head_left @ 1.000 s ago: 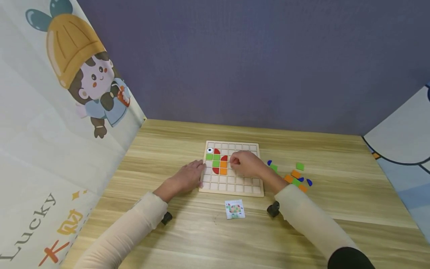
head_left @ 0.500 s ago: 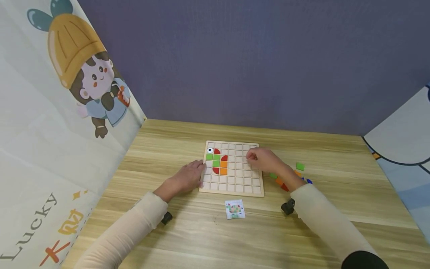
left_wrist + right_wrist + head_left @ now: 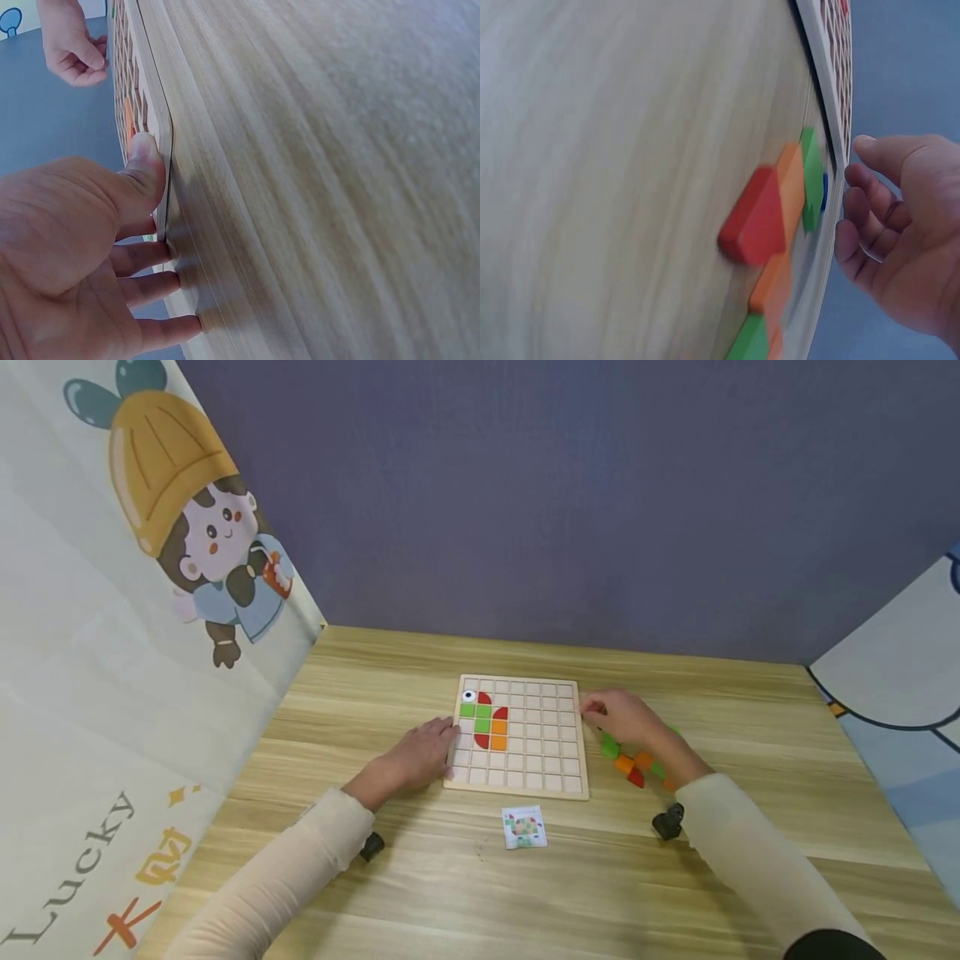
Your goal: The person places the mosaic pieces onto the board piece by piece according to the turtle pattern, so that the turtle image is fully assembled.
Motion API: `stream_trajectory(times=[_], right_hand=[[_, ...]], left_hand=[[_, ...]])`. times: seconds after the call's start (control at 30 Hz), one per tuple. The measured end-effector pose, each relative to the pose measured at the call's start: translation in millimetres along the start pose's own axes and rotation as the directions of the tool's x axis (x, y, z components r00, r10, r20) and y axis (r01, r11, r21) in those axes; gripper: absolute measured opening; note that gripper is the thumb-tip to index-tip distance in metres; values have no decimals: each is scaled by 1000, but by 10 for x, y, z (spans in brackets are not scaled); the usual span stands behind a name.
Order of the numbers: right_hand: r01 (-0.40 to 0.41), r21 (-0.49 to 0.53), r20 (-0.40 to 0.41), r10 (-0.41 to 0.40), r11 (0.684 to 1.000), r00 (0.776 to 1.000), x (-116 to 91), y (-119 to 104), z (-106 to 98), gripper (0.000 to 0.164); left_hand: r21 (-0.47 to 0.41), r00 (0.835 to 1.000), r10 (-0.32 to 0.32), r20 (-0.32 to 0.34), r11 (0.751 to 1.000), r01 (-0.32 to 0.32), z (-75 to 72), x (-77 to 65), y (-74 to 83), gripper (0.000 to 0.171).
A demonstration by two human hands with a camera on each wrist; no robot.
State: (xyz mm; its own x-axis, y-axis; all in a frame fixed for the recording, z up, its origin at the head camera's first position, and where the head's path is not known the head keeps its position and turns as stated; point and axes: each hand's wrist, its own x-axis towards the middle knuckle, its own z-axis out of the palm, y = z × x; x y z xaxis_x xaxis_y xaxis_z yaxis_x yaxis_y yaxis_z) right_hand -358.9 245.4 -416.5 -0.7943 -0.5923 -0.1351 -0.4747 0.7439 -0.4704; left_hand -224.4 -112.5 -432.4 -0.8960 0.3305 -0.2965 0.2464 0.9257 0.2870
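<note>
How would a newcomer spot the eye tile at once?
On the wood-grain table lies a pale grid board. In the head view, go to its leftmost column, second cell from the top: the eye tile sits there, above a green square and left of a red piece. It alone is white with a dark dot; those neighbours are plain.

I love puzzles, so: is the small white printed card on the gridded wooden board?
No, the card lies on the wood-grain table, off the board.
</note>
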Motion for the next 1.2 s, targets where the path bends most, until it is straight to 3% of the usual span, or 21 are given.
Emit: stream_trajectory(times=[0.63, 1.2], right_hand=[[43, -73, 24, -41, 996, 999, 47, 159, -2, 17], [-22, -49, 37, 23, 999, 999, 81, 169, 25, 13]], left_hand=[[-7, 1000, -19, 7, 1000, 19, -18, -5, -80, 76], [13, 1000, -22, 8, 1000, 21, -7, 0, -116, 76]])
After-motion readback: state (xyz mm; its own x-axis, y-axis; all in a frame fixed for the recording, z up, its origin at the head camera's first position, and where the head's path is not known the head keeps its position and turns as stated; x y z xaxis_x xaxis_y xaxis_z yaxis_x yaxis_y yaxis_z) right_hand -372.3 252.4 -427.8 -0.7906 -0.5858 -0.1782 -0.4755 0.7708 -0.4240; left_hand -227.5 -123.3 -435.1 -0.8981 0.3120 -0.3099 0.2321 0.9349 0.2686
